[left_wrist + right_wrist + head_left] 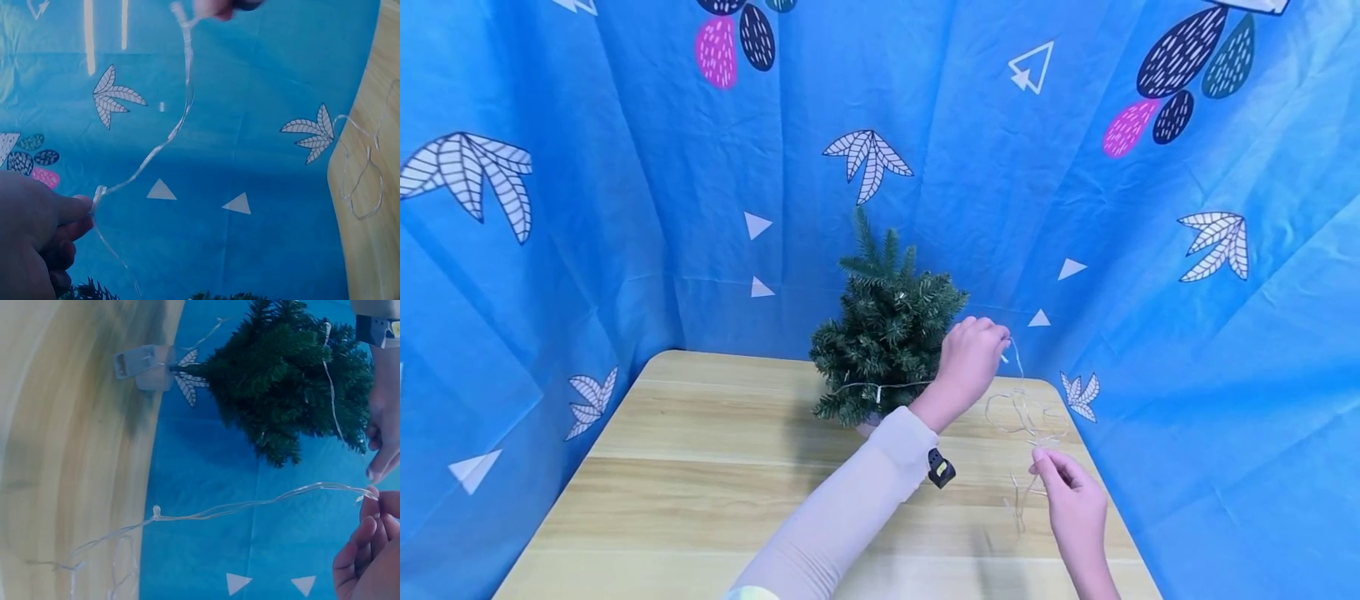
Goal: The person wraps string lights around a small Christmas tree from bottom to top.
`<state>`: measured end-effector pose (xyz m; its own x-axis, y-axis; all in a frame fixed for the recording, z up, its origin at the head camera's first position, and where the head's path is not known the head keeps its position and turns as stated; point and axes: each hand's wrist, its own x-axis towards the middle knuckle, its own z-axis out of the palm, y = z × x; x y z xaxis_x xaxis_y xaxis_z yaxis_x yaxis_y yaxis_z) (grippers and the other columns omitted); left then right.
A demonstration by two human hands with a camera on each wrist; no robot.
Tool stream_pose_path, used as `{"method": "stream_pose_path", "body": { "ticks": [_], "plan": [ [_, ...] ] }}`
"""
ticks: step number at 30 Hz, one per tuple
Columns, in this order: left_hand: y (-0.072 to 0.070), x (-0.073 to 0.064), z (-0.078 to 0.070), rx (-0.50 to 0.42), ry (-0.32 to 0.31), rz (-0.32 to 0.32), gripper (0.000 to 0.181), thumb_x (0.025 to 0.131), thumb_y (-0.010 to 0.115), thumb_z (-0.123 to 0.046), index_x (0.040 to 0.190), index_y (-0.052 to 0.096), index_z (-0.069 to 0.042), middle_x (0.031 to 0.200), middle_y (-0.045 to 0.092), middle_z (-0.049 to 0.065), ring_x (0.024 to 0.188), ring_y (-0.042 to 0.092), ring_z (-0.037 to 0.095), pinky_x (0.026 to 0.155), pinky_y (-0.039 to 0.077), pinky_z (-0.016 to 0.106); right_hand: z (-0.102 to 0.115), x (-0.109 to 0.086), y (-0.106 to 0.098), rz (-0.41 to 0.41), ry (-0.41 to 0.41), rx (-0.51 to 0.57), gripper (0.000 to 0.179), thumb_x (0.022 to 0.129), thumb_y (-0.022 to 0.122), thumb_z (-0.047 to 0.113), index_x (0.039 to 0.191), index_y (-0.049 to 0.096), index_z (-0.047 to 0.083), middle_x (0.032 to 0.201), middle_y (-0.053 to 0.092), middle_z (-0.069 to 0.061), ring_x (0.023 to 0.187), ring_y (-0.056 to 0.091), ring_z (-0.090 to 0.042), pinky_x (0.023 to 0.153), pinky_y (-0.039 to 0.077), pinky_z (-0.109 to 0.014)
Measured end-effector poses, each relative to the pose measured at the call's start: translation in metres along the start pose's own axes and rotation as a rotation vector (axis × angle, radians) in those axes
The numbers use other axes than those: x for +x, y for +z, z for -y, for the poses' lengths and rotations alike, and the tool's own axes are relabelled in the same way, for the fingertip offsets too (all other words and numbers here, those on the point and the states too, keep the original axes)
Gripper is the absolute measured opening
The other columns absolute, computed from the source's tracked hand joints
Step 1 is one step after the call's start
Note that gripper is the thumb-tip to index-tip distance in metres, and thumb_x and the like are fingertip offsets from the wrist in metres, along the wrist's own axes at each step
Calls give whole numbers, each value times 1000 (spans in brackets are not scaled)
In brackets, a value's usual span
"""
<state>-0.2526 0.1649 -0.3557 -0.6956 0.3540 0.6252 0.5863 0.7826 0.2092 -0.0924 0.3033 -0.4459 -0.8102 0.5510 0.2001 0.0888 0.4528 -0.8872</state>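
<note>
A string of clear fairy lights (pixel 880 387) crosses the front of a small green artificial Christmas tree (pixel 880 342). At the tree's right side my left hand (pixel 972 354) pinches the light string, with a small bulb just below the fingertips. My right hand (pixel 1075 500), lower and nearer, pinches another part of it between thumb and fingertips. In the left wrist view, the doubled wire (pixel 153 153) runs between both hands. The right wrist view shows a clear battery box (pixel 136 360) against the tree's pale base (pixel 155 378).
Loose loops of the light string (pixel 1000 425) hang over the right part of the wooden table (pixel 700 467). A blue patterned cloth (pixel 985 167) surrounds the table at the back and sides. A black device (pixel 940 468) is strapped at the left sleeve.
</note>
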Motion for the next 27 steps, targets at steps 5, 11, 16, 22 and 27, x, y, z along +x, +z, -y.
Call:
{"method": "stream_pose_path", "body": {
  "ticks": [5, 11, 16, 22, 27],
  "plan": [
    [1, -3, -4, 135, 67, -12, 24, 98, 64, -43, 117, 74, -30, 114, 72, -14, 93, 57, 10, 75, 36, 22, 7, 10, 2, -26, -32, 12, 30, 95, 69, 43, 95, 78, 14, 81, 72, 9, 62, 48, -12, 55, 41, -27],
    [-6, -12, -14, 104, 214, 25, 27, 97, 64, -46, 123, 71, -38, 117, 70, -20, 91, 53, 7, 78, 32, 26, 14, 25, 3, -45, -145, 2, 28, 96, 67, 42, 95, 78, 16, 79, 72, 5, 62, 51, -12, 58, 41, -24],
    [-12, -14, -18, 54, 406, 97, 25, 98, 64, -42, 123, 70, -42, 111, 70, -23, 83, 47, 6, 77, 29, 27, 27, 44, 5, -40, -254, -33, 23, 97, 68, 36, 94, 78, 15, 78, 72, 3, 61, 53, -9, 56, 42, -22],
    [-18, 3, -18, 142, 539, 114, 23, 102, 60, -35, 119, 71, -46, 109, 69, -25, 83, 45, 8, 76, 28, 28, 48, 67, 5, -63, -381, -119, 20, 98, 67, 26, 93, 79, 11, 77, 74, -3, 60, 52, 0, 54, 38, -18],
    [-25, 16, -15, 164, 579, 125, 19, 100, 63, -35, 114, 73, -44, 111, 70, -22, 88, 46, 10, 78, 29, 30, 57, 77, 4, -73, -455, -171, 19, 97, 69, 25, 95, 79, 9, 78, 75, -6, 59, 50, 1, 53, 37, -19]
  ]
}}
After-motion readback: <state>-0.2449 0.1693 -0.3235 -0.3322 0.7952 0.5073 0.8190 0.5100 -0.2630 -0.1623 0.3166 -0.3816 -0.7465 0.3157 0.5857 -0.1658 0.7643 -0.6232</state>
